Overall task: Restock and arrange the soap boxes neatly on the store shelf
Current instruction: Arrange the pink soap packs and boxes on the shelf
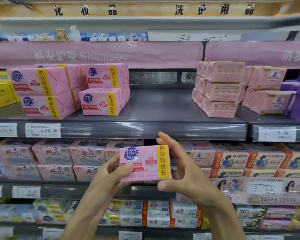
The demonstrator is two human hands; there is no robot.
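- The pack [145, 162], pink with a yellow band, is held in the air in front of the shelving, face towards the camera, below the lip of the shelf [163, 104].
- It looks paper-wrapped over several bars, so probably stiff, fairly heavy for its size and a little slick. The folded wrapper could scuff or tear at the corners.
- It is best taken by the short ends or from under its base, not pinched by the paper folds.
- The left hand [109, 172] grips the lower left corner, thumb on the front and fingers behind.
- The right hand [185, 168] brackets the right end, fingers rising behind the top edge and thumb below the bottom corner. I cannot tell whether it presses.
- Matching packs [104, 89] stand stacked at the shelf's left. A bare stretch lies between them and a paler stack [220, 90].
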